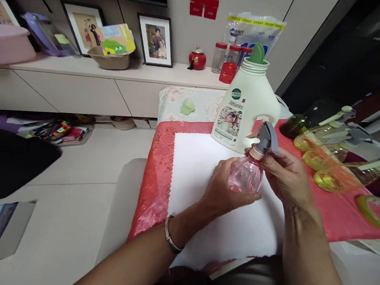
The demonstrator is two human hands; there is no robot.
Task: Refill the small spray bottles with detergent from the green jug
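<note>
A pink see-through spray bottle [246, 174] with a grey trigger head is held above a white cloth [194, 169]. My left hand [221, 184] wraps round its body, thumb along the lower side. At the bottle's neck, my right hand [281, 171] has its fingers closed on the spray head [266, 139]. Some right fingertips are hidden behind the bottle. Just beyond stands a large pale green detergent jug [246, 94] with no cap on its neck and a dark green piece [257, 53] sticking up from its mouth.
Several spray bottles with yellow liquid [327, 179] stand on the red cover [159, 157] at right, near a roll of tape [373, 214]. A light green piece [188, 107] lies at the table's far end. Behind are a cabinet with a red jar [197, 60] and picture frames [156, 41].
</note>
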